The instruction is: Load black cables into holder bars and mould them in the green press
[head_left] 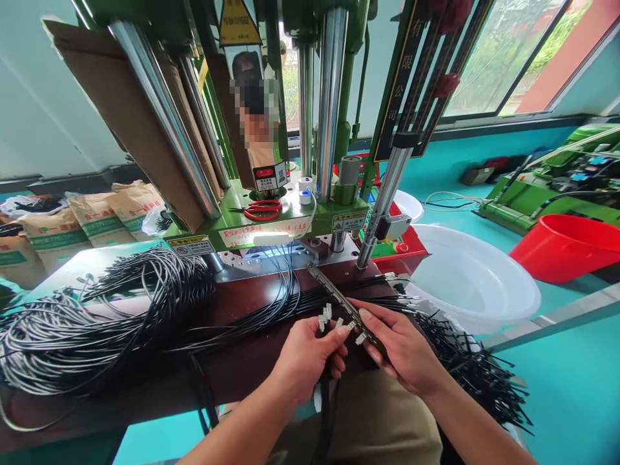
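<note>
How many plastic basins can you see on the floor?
3: a large white round plastic basin right of the bench, a smaller white bowl behind it, a red plastic tub further right. Others may be hidden.

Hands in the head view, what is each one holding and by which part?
The left hand pinches a bunch of black cables just below their white connector ends. The right hand holds the near end of a long metal bar.

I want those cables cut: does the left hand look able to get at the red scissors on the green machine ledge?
Probably not at once: the left hand is closed on cable ends. The red scissors lie uncovered on the ledge beyond, nothing blocking the way.
</note>
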A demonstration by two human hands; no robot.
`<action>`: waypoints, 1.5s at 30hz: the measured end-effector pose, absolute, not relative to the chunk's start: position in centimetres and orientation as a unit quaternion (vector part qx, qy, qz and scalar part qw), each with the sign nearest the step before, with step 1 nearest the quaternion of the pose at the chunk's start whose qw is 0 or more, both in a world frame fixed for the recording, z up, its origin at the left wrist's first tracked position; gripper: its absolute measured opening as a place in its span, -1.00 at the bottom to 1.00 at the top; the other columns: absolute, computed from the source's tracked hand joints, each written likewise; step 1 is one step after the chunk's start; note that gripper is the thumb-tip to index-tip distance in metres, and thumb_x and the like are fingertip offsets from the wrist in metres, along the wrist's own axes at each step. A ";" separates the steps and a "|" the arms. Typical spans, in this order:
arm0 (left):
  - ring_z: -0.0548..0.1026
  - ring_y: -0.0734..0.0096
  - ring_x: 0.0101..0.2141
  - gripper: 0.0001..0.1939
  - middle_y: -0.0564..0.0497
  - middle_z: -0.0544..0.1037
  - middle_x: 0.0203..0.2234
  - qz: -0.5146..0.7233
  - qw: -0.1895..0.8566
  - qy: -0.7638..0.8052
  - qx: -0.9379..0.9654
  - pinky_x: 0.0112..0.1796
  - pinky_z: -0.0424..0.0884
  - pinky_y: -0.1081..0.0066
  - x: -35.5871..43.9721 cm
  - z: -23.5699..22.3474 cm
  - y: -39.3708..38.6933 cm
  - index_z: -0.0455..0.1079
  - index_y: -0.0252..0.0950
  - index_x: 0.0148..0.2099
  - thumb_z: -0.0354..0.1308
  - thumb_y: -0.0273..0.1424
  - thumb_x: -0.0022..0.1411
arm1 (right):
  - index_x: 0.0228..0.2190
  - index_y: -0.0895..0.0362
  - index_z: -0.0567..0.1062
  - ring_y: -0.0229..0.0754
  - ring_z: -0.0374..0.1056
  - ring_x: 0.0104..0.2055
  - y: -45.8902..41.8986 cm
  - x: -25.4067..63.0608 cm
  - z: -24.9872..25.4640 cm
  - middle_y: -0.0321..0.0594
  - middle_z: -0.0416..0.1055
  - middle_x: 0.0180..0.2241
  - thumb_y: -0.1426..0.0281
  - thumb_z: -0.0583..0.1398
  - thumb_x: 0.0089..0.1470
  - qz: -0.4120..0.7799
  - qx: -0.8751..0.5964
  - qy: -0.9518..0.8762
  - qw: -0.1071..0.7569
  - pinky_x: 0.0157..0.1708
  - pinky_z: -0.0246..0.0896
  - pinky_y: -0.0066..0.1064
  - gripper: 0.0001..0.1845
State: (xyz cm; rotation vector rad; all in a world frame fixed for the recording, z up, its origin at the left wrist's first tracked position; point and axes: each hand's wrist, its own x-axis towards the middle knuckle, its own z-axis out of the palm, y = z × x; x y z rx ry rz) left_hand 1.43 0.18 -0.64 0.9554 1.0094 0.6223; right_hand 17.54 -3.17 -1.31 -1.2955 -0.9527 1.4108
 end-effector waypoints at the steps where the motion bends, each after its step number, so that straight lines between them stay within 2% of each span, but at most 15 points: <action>1: 0.36 0.57 -0.62 -0.64 0.08 0.40 -0.58 0.301 0.726 0.457 0.416 -0.60 0.33 0.55 1.0 -0.5 0.4 0.33 -0.34 -0.32 0.29 -0.17 0.00 | 0.14 0.12 0.30 -0.43 -0.05 -0.77 -3.3 17.7 -1.3 -0.46 0.16 -0.75 0.09 0.15 0.10 0.584 -0.530 -0.375 0.488 -0.88 -0.16 -0.68 -0.36; 4: 0.42 0.52 -0.50 -0.62 0.05 0.42 -0.50 0.346 0.733 0.460 0.362 -0.44 0.44 0.46 -0.4 0.0 0.9 0.38 -0.35 -0.19 0.32 -0.23 -0.01 | 0.12 0.03 0.32 -0.44 0.03 -0.73 -3.6 18.3 -1.2 -0.36 0.32 -0.58 0.10 0.21 0.05 0.599 -0.525 -0.336 0.503 -0.88 -0.15 -0.69 -0.38; 7: 0.41 0.53 -0.50 -0.60 0.05 0.41 -0.49 0.339 0.746 0.447 0.358 -0.45 0.42 0.48 -0.6 0.3 1.1 0.39 -0.34 -0.16 0.35 -0.27 -0.03 | 0.09 0.00 0.36 -0.45 0.07 -0.71 -3.8 18.4 -1.2 -0.30 0.38 -0.47 0.10 0.23 0.01 0.607 -0.523 -0.332 0.497 -0.89 -0.14 -0.70 -0.40; 13: 0.34 0.60 -0.62 -0.70 0.05 0.44 -0.55 0.299 0.734 0.458 0.402 -0.59 0.29 0.56 1.4 -0.1 0.8 0.37 -0.37 -0.32 0.32 -0.30 -0.05 | 0.11 0.10 0.34 -0.44 -0.02 -0.75 -3.6 18.1 -1.3 -0.44 0.19 -0.69 0.07 0.18 0.07 0.609 -0.528 -0.366 0.465 -0.89 -0.13 -0.69 -0.36; 20: 0.31 0.62 -0.66 -0.69 0.08 0.43 -0.59 0.279 0.728 0.463 0.421 -0.64 0.26 0.56 1.5 -0.4 1.1 0.38 -0.36 -0.36 0.34 -0.27 -0.09 | 0.11 0.11 0.35 -0.42 0.00 -0.74 -3.6 18.2 -1.0 -0.43 0.19 -0.69 0.05 0.19 0.04 0.606 -0.535 -0.377 0.452 -0.88 -0.10 -0.67 -0.34; 28: 0.31 0.62 -0.67 -0.72 0.07 0.42 -0.60 0.268 0.720 0.470 0.434 -0.66 0.26 0.58 1.4 -0.5 1.2 0.36 -0.36 -0.37 0.30 -0.28 -0.05 | 0.12 0.16 0.33 -0.42 -0.01 -0.74 -3.3 18.1 -0.6 -0.45 0.16 -0.72 0.03 0.17 0.05 0.605 -0.538 -0.402 0.428 -0.87 -0.12 -0.66 -0.31; 37: 0.32 0.61 -0.67 -0.82 0.06 0.41 -0.62 0.274 0.734 0.463 0.415 -0.66 0.25 0.59 1.6 -0.7 1.4 0.37 -0.40 -0.38 0.26 -0.40 -0.01 | 0.12 0.13 0.33 -0.43 0.01 -0.73 -3.5 17.8 -0.6 -0.44 0.16 -0.69 0.06 0.14 0.11 0.592 -0.540 -0.435 0.412 -0.86 -0.09 -0.67 -0.37; 40: 0.35 0.60 -0.64 -0.84 0.02 0.44 -0.59 0.292 0.733 0.467 0.397 -0.61 0.31 0.56 1.6 -0.4 1.3 0.39 -0.43 -0.35 0.26 -0.43 0.02 | 0.11 0.11 0.35 -0.44 -0.01 -0.73 -3.6 18.1 -0.8 -0.43 0.16 -0.68 0.08 0.16 0.09 0.592 -0.536 -0.412 0.439 -0.88 -0.10 -0.68 -0.39; 45: 0.47 0.49 -0.48 -0.79 -0.04 0.48 -0.45 0.381 0.742 0.449 0.319 -0.38 0.47 0.44 0.5 0.6 1.3 0.39 -0.41 -0.22 0.26 -0.44 0.07 | 0.10 0.04 0.35 -0.48 0.05 -0.72 -3.7 19.3 -1.2 -0.28 0.37 -0.48 0.14 0.21 0.06 0.611 -0.522 -0.356 0.477 -0.88 -0.13 -0.71 -0.42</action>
